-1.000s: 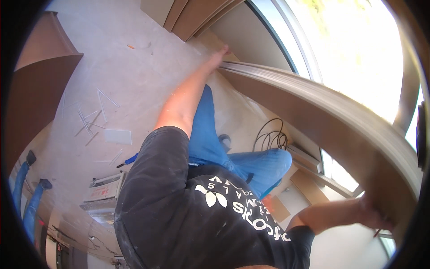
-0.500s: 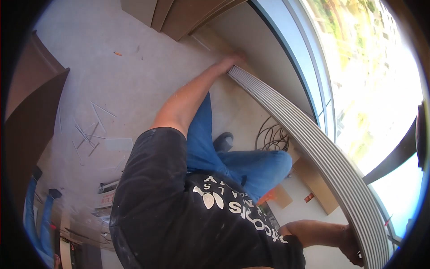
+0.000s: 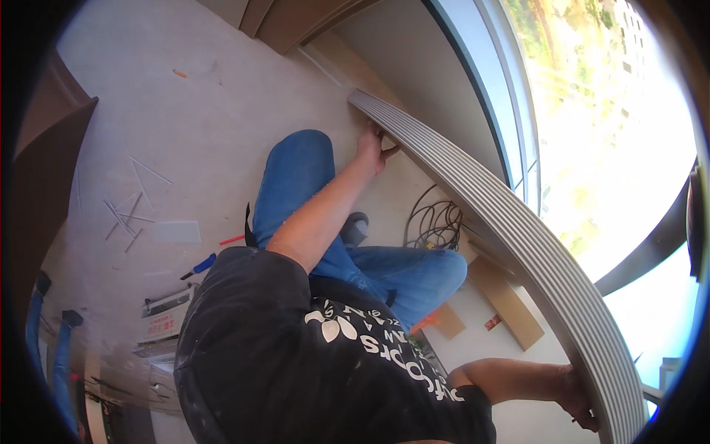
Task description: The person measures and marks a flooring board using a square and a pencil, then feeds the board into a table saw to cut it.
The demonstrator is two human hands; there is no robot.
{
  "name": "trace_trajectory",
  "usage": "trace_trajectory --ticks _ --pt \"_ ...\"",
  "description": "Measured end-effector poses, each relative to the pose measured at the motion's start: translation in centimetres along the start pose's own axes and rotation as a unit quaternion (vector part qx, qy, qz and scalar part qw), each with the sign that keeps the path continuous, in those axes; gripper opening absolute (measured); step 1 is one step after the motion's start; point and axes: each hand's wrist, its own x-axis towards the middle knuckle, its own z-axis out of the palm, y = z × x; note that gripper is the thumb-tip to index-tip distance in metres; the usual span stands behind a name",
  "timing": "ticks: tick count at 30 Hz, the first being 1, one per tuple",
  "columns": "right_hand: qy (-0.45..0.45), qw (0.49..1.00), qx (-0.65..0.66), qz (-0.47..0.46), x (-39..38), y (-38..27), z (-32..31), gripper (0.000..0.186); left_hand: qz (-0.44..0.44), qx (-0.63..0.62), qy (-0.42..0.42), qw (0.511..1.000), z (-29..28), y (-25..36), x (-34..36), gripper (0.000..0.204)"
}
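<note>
A long grey-brown ribbed panel [image 3: 503, 203] slants across the right side, from the upper middle down to the lower right, and looks bowed in this view. Close to its far end, my left hand [image 3: 375, 146] grips the near edge, fingers against the panel's underside and thumb apart. At the lower right, my right hand [image 3: 578, 401] is curled at the inner edge of the near end. Part of its fingers is hidden by the panel.
Beyond the panel is a window [image 3: 510, 111]. Coiled cable [image 3: 436, 226] and a brown board [image 3: 510, 303] lie on the floor beside my bent legs. To the left are thin white strips [image 3: 122, 214], a blue-handled knife [image 3: 200, 265] and a dark brown curved surface [image 3: 52, 185].
My left hand has come back from the panel's far tip to its near edge, a little lower. The far end has shifted up and left in view. My left knee is now visible.
</note>
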Motion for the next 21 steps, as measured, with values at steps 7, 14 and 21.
trace_trajectory --ticks 7,14,21 --pt "0.052 0.994 -0.047 -0.079 0.2 0.5 -2.3 0.061 -0.008 0.024 -0.081 0.996 4.7 0.8 3.4 0.053" --pt "0.176 0.923 -0.245 -0.238 5.2 8.0 2.6 0.061 -0.008 0.049 -0.005 0.999 7.9 1.7 1.2 0.047" --pt "0.136 0.934 -0.27 -0.19 9.4 10.9 1.8 0.068 -0.008 0.078 0.036 0.996 8.7 1.4 5.0 0.042"
